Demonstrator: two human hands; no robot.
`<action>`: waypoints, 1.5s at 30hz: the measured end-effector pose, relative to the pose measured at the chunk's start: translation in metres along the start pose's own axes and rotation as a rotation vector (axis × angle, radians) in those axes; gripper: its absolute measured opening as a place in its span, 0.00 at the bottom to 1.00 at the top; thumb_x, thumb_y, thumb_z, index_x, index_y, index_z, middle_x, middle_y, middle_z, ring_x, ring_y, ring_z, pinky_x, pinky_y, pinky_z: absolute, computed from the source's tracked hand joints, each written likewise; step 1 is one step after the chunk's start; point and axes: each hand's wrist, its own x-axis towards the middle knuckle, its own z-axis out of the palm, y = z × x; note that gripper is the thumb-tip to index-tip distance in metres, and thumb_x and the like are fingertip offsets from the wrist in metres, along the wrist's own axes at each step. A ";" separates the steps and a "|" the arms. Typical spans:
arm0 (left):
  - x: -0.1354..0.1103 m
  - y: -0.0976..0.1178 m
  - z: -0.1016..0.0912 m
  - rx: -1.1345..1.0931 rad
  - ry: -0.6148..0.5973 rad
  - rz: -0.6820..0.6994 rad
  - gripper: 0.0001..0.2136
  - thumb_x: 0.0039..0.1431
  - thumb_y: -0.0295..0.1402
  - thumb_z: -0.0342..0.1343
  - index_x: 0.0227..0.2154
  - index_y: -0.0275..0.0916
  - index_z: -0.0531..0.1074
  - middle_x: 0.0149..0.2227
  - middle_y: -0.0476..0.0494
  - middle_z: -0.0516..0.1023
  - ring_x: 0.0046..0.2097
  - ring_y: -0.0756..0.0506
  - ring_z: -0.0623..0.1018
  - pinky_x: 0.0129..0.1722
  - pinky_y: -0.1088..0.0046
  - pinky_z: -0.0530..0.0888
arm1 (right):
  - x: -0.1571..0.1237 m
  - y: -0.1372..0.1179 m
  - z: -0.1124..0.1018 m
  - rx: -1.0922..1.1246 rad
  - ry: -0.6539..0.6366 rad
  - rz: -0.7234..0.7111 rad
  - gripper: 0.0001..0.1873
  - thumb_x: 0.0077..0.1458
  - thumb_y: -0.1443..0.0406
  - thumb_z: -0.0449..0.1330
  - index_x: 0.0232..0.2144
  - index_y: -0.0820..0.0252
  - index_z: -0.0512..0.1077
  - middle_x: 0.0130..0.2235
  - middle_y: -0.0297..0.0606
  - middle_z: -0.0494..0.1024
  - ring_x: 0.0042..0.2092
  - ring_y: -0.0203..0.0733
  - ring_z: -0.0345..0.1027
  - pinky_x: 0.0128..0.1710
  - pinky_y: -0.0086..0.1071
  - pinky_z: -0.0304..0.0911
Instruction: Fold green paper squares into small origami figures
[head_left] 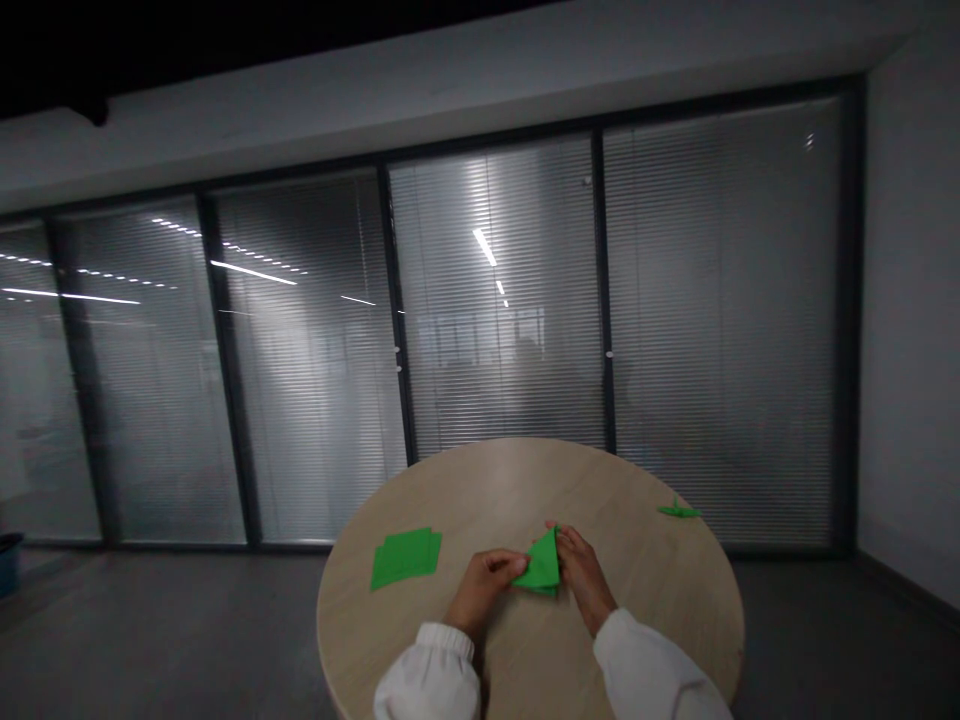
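Note:
A green sheet of paper folded into a triangle [543,565] lies on the round wooden table [495,490] between my two hands. My left hand [484,585] pinches its lower left corner with curled fingers. My right hand [581,575] rests along its right edge, fingertips pressed at the top point. Both arms wear white sleeves.
A small stack of flat green paper sheets [406,557] lies left of my hands. A small folded green paper figure [679,511] sits near the table's far right edge. Behind the table stands a glass wall with closed blinds [495,330]; dark floor surrounds the table.

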 end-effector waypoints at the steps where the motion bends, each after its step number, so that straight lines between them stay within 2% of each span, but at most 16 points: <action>1: 0.002 -0.002 -0.001 0.023 0.028 0.025 0.16 0.37 0.43 0.70 0.26 0.34 0.81 0.26 0.43 0.81 0.30 0.44 0.76 0.33 0.71 0.70 | 0.000 -0.001 0.001 0.025 -0.015 0.018 0.27 0.50 0.47 0.58 0.47 0.56 0.70 0.33 0.36 0.80 0.34 0.44 0.74 0.32 0.34 0.68; 4: 0.007 -0.009 -0.005 0.026 0.119 0.096 0.12 0.37 0.36 0.70 0.23 0.35 0.77 0.20 0.49 0.76 0.25 0.49 0.72 0.27 0.76 0.65 | -0.002 -0.006 0.004 0.141 -0.070 0.080 0.32 0.54 0.44 0.52 0.54 0.56 0.64 0.39 0.41 0.80 0.39 0.46 0.75 0.38 0.38 0.69; 5: 0.007 -0.010 -0.006 0.024 0.132 0.119 0.11 0.38 0.34 0.69 0.23 0.36 0.75 0.19 0.51 0.74 0.24 0.50 0.71 0.26 0.77 0.64 | -0.002 -0.007 0.005 0.154 -0.080 0.081 0.33 0.54 0.44 0.53 0.55 0.57 0.62 0.41 0.42 0.80 0.40 0.47 0.75 0.39 0.39 0.69; 8: 0.006 -0.012 -0.006 0.004 0.109 0.155 0.11 0.41 0.32 0.67 0.26 0.38 0.71 0.20 0.53 0.74 0.24 0.51 0.71 0.26 0.78 0.63 | -0.004 -0.006 0.007 0.088 -0.076 0.039 0.38 0.46 0.51 0.65 0.56 0.57 0.59 0.42 0.42 0.79 0.43 0.48 0.74 0.44 0.39 0.68; 10: 0.004 -0.011 -0.004 -0.006 0.083 0.152 0.13 0.43 0.34 0.67 0.30 0.40 0.69 0.23 0.51 0.77 0.27 0.49 0.74 0.29 0.77 0.66 | -0.004 -0.003 0.006 0.015 -0.068 0.006 0.42 0.39 0.56 0.71 0.55 0.56 0.61 0.40 0.40 0.79 0.42 0.47 0.74 0.43 0.38 0.68; 12: 0.002 -0.008 -0.003 0.014 0.094 0.150 0.15 0.44 0.35 0.66 0.34 0.40 0.69 0.24 0.49 0.79 0.29 0.48 0.76 0.31 0.76 0.67 | -0.002 -0.001 0.004 -0.033 -0.069 -0.013 0.39 0.37 0.59 0.72 0.52 0.56 0.65 0.37 0.37 0.79 0.38 0.46 0.74 0.39 0.37 0.68; 16: 0.002 -0.005 -0.004 0.033 0.182 0.166 0.17 0.44 0.39 0.66 0.37 0.38 0.71 0.26 0.46 0.81 0.30 0.46 0.78 0.30 0.75 0.68 | 0.000 -0.003 0.001 -0.089 -0.036 -0.036 0.25 0.37 0.58 0.71 0.40 0.59 0.74 0.33 0.37 0.80 0.36 0.46 0.74 0.36 0.34 0.67; 20: 0.005 -0.005 -0.008 -0.063 0.304 0.174 0.19 0.43 0.42 0.66 0.37 0.38 0.72 0.26 0.43 0.82 0.28 0.45 0.78 0.28 0.74 0.69 | 0.000 -0.007 0.003 -0.113 -0.021 -0.025 0.16 0.35 0.60 0.70 0.30 0.60 0.76 0.31 0.39 0.80 0.35 0.47 0.74 0.35 0.33 0.67; 24: 0.009 -0.006 -0.011 -0.060 0.384 0.186 0.21 0.41 0.40 0.66 0.38 0.37 0.71 0.22 0.46 0.80 0.25 0.47 0.76 0.26 0.75 0.67 | 0.000 0.002 0.006 -0.167 -0.115 0.013 0.13 0.34 0.61 0.69 0.26 0.60 0.76 0.28 0.38 0.80 0.33 0.47 0.74 0.34 0.34 0.66; 26: 0.010 -0.008 -0.011 -0.044 0.403 0.185 0.22 0.40 0.39 0.67 0.40 0.37 0.71 0.20 0.49 0.78 0.23 0.48 0.74 0.25 0.76 0.66 | 0.001 0.009 0.007 -0.220 -0.181 0.027 0.13 0.36 0.60 0.67 0.27 0.59 0.78 0.28 0.37 0.80 0.33 0.47 0.73 0.34 0.34 0.65; 29: 0.011 -0.008 -0.010 -0.015 0.378 0.180 0.25 0.38 0.35 0.67 0.42 0.37 0.71 0.18 0.54 0.74 0.22 0.50 0.71 0.23 0.78 0.62 | 0.002 0.016 0.008 -0.310 -0.220 0.027 0.13 0.38 0.58 0.67 0.28 0.59 0.78 0.28 0.36 0.80 0.33 0.45 0.72 0.33 0.32 0.64; 32: 0.009 -0.007 -0.007 0.021 0.327 0.163 0.27 0.36 0.32 0.68 0.44 0.35 0.71 0.15 0.61 0.63 0.20 0.53 0.64 0.21 0.79 0.56 | 0.001 0.014 0.007 -0.331 -0.236 -0.002 0.13 0.41 0.57 0.66 0.27 0.60 0.78 0.28 0.36 0.79 0.33 0.44 0.71 0.34 0.32 0.64; 35: 0.008 -0.004 -0.004 0.070 0.336 0.169 0.24 0.36 0.31 0.67 0.42 0.35 0.73 0.15 0.64 0.54 0.19 0.55 0.58 0.20 0.79 0.52 | -0.003 0.009 0.008 -0.333 -0.258 -0.053 0.13 0.44 0.56 0.64 0.29 0.60 0.77 0.30 0.37 0.79 0.34 0.43 0.71 0.35 0.31 0.64; 39: 0.008 -0.002 -0.003 0.095 0.316 0.172 0.17 0.34 0.31 0.67 0.33 0.35 0.76 0.15 0.63 0.52 0.19 0.55 0.55 0.21 0.78 0.52 | -0.005 0.008 0.010 -0.407 -0.253 -0.082 0.14 0.47 0.54 0.63 0.27 0.60 0.76 0.29 0.36 0.78 0.34 0.42 0.69 0.35 0.30 0.62; 41: 0.008 -0.001 -0.003 0.085 0.307 0.150 0.14 0.34 0.33 0.67 0.29 0.35 0.76 0.14 0.62 0.54 0.19 0.55 0.56 0.20 0.78 0.52 | -0.004 0.009 0.010 -0.413 -0.253 -0.085 0.14 0.48 0.54 0.62 0.26 0.60 0.75 0.28 0.36 0.77 0.33 0.42 0.69 0.34 0.30 0.61; 45: 0.008 -0.001 -0.001 0.026 0.302 0.098 0.14 0.36 0.40 0.67 0.22 0.35 0.75 0.15 0.55 0.66 0.19 0.53 0.63 0.21 0.77 0.58 | -0.005 0.008 0.011 -0.405 -0.277 -0.056 0.13 0.47 0.55 0.63 0.26 0.61 0.75 0.27 0.34 0.75 0.32 0.41 0.68 0.32 0.29 0.59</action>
